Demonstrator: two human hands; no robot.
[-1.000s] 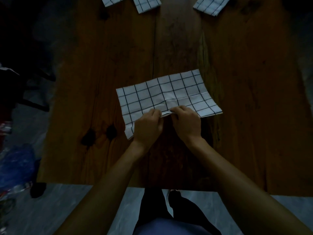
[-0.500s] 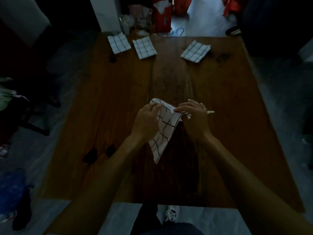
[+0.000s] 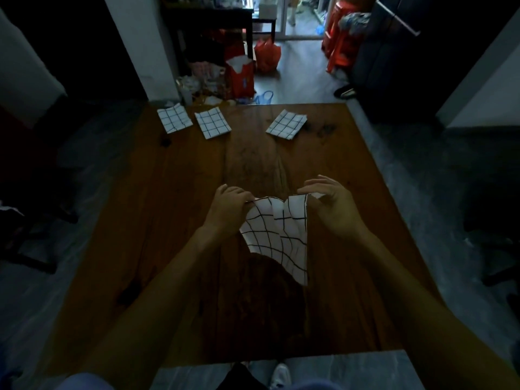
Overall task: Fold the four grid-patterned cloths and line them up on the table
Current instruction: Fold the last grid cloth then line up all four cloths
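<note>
three folded grid cloths [image 3: 211,122] lie in a row at the table's [image 3: 174,209] far edge, while the left hand [image 3: 229,208] and right hand [image 3: 332,205] pinch the fourth cloth [image 3: 278,235] aloft over the table's middle, its folding unfinished.

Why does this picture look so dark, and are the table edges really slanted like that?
Head view: the room is dim, with daylight only from the far doorway, so the arms and wooden table look murky; the white grid cloth held by the left hand and right hand stands out. The wide-angle lens splays the table edges.
</note>
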